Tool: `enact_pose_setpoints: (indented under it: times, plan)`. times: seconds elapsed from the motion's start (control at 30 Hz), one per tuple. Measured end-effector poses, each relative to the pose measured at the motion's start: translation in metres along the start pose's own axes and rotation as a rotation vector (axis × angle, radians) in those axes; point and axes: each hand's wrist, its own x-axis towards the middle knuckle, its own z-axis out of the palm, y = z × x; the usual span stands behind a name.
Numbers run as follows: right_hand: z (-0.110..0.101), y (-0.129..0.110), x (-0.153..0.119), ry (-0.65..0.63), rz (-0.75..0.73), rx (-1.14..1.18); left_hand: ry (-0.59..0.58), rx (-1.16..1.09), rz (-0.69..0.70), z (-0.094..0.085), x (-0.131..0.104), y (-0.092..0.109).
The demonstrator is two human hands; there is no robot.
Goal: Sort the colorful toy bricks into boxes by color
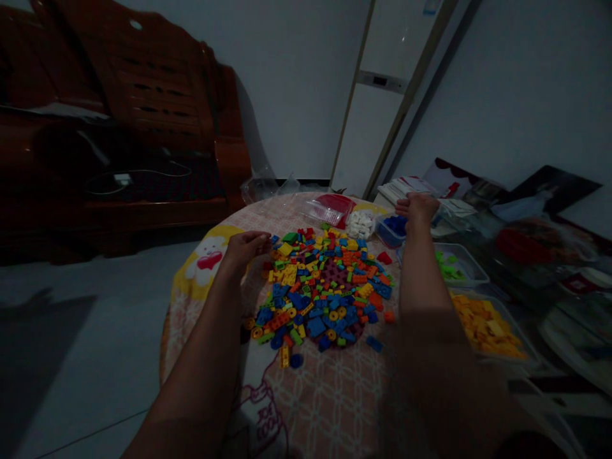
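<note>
A heap of mixed toy building bricks (310, 309) in blue, yellow, orange, red and green lies spread on the round table. At its far left edge is my left hand (245, 250), fingers drawn together; what they hold, if anything, is too small to name. A small blue brick (274, 240) lies right by those fingertips. My right hand (419, 208) is stretched out at the far right, fingers extended and apart, just above and beside a clear box of dark blue bricks (396, 224). Nothing shows in that hand.
White bricks (360, 224) sit left of the blue ones. Along the right stand a tub of light green pieces (449, 266) and a tub of yellow bricks (490, 326). A red dustpan-like piece (340, 209) and clear plastic packaging (272, 190) lie at the far edge. A wooden bench (229, 146) stands behind.
</note>
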Motion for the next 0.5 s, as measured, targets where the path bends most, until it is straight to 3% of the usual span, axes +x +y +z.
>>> enact_pose_setpoints:
  times: [0.07, 0.17, 0.3, 0.4, 0.5]
  plan:
    - [0.007, -0.002, -0.035, -0.057, -0.021, 0.079, 0.003, -0.007, 0.012, 0.0, -0.001, 0.0]
    - [0.012, 0.002, -0.082, -0.314, -0.081, 0.133, 0.026, -0.013, 0.03, -0.002, -0.001, 0.0]
    - [0.016, 0.002, -0.121, -0.547, -0.11, 0.103, 0.047, 0.017, 0.041, -0.001, -0.005, 0.005]
    - [0.02, -0.026, -0.14, -0.624, -0.201, 0.139, -0.03, 0.033, 0.091, 0.011, -0.017, 0.023]
    - [0.025, -0.078, -0.155, -0.624, -0.381, 0.239, -0.245, 0.037, 0.166, 0.033, -0.04, 0.048]
